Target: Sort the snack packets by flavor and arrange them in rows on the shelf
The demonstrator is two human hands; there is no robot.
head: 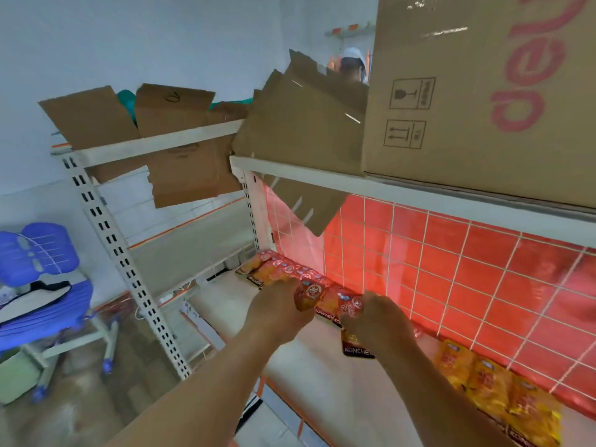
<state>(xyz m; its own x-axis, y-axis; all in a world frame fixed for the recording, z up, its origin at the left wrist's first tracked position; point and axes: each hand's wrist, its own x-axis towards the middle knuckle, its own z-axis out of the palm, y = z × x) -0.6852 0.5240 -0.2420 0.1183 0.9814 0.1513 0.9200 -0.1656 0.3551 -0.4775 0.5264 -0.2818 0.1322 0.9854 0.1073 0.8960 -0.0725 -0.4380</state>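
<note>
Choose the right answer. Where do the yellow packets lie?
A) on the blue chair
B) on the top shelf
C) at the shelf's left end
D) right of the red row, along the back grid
D: the yellow packets lie along the wire grid, to the right of the row of red packets.

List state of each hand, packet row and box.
Left hand: pinches red-orange foil snack packet.
Right hand: grips red dark-bottomed foil packet.
Red-orange packet row: lying along white shelf back.
Yellow packet row: lying side by side, right.
Brown cardboard box, left rack: flaps open.
</note>
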